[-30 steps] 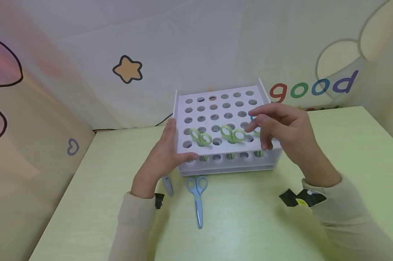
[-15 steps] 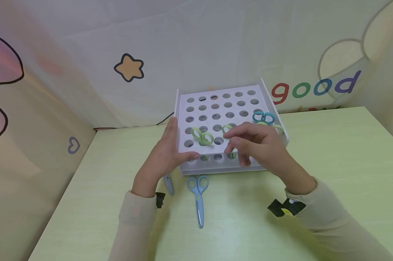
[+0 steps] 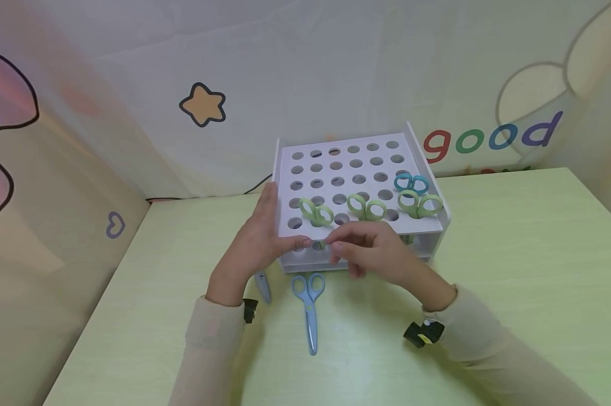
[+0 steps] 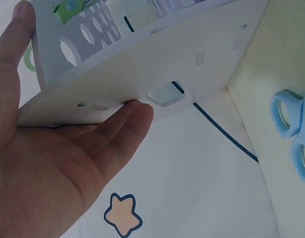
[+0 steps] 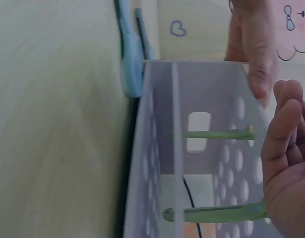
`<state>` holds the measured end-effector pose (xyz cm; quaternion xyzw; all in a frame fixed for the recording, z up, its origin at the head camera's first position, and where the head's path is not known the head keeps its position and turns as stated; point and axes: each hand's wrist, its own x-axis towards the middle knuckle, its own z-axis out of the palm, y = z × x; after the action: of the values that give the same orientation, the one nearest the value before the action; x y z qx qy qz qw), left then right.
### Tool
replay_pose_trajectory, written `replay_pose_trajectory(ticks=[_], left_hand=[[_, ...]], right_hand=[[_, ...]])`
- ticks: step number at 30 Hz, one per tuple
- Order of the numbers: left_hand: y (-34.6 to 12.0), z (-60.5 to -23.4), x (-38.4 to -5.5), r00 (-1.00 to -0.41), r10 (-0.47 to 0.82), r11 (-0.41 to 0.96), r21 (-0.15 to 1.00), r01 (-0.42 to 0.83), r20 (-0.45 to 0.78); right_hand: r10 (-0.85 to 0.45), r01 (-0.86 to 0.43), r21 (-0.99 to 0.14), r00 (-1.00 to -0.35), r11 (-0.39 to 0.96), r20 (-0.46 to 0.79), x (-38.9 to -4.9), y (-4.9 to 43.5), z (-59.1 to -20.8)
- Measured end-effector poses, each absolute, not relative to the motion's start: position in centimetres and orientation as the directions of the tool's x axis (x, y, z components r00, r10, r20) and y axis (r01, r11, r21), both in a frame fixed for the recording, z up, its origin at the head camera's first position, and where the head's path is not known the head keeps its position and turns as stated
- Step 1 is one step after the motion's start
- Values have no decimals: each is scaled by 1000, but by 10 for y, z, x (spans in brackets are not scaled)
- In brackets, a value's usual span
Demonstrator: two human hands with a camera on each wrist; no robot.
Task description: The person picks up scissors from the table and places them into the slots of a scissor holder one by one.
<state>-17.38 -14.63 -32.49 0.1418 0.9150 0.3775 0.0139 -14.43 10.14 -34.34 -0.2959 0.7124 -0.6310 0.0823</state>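
Note:
A white rack with rows of round holes stands on the table. My left hand grips its front left corner, thumb on the front edge and fingers along the outer side wall. My right hand, holding nothing, hovers by the front edge with loosely bent fingers. Three green-handled scissors stand in the rack: left scissors, middle scissors and right scissors. Teal-handled scissors sit behind the right pair. In the right wrist view, green blades hang inside the rack.
Light blue scissors lie on the table before the rack, handles towards it. Left of them lies a blue-grey tapered piece, partly hidden by my left wrist. A printed cloth hangs behind the rack.
My right hand has moved left and slightly down along the rack's front, from the teal scissors past the middle green pair, uncovering the right-hand scissors. My left hand stays in place.

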Motion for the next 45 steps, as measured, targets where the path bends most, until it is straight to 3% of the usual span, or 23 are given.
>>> replay_pose_trajectory(ticks=[7,14,27,45], left_hand=[[-147,-325,-174,-951,290,660,697,279,106],[-147,-325,-174,-957,275,679,686,262,94],[-147,-325,-173,-962,264,699,674,239,67],[-146,-325,-175,-957,274,690,674,264,94]], right_hand=[[-534,-228,-968,-834,105,139,-143,92,-356],[-585,-233,-963,-804,138,111,-146,82,-373],[-628,-240,-880,-774,411,-83,-149,77,-389],[-701,-447,-754,-713,481,-25,-150,75,-404]])
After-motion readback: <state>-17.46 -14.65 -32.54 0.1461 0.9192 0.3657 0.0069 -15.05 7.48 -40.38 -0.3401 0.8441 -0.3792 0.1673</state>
